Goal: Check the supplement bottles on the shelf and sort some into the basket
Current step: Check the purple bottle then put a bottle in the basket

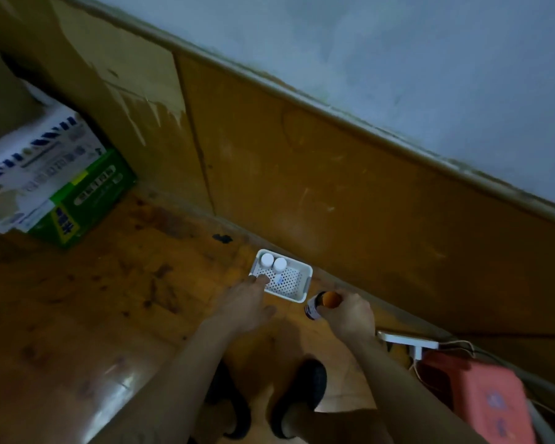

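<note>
Forearms reach down to the floor: right hand (350, 315) curls round an orange-capped bottle (317, 308) just beside the basket (290, 296)'s near corner; left hand (250, 299), fingers extended, touches its rim. Bottle looks light, rigid, smooth; grip its body.

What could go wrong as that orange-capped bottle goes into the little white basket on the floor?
1. Two white-capped bottles stand upright in one corner of the basket; setting the orange-capped bottle close to them could knock them over.
2. The left hand is at the rim with straight fingers, not holding it, so the basket may slide.
3. If the grip of the right hand slips, the bottle might roll toward the power strip.
</note>
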The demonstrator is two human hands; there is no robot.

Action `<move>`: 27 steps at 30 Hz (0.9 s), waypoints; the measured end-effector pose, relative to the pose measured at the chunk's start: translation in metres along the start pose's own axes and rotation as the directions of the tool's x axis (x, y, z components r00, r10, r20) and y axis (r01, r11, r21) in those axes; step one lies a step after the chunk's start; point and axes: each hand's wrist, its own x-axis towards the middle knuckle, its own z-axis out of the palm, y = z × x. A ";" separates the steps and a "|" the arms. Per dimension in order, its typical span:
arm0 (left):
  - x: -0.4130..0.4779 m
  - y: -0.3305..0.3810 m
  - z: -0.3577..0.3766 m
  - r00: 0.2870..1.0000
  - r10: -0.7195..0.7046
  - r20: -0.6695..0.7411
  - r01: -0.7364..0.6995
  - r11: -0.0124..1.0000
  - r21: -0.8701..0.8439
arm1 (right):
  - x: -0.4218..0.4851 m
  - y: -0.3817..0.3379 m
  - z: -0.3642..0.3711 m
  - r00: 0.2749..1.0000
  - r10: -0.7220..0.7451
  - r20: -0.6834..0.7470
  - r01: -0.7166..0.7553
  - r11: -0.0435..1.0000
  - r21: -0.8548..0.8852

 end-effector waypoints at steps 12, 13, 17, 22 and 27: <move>0.274 -0.102 0.159 0.997 0.053 -0.052 -0.047 0.993 0.105 | 0.292 0.057 0.204 0.991 -0.104 -0.082 0.093 0.987 -0.130; 0.292 -0.111 0.172 0.996 0.049 -0.074 -0.039 0.991 0.125 | 0.313 0.062 0.220 0.990 -0.121 -0.077 0.109 0.984 -0.143; 0.348 -0.141 0.212 0.991 0.033 -0.131 -0.016 0.992 0.123 | 0.382 0.079 0.273 0.980 -0.187 -0.067 0.171 0.965 -0.198; 0.380 -0.159 0.233 0.983 0.035 -0.180 -0.004 0.985 0.170 | 0.433 0.090 0.316 0.966 -0.255 -0.038 0.239 0.939 -0.246; 0.383 -0.167 0.241 0.984 0.009 -0.176 0.024 0.982 0.188 | 0.445 0.094 0.329 0.958 -0.278 -0.066 0.255 0.937 -0.239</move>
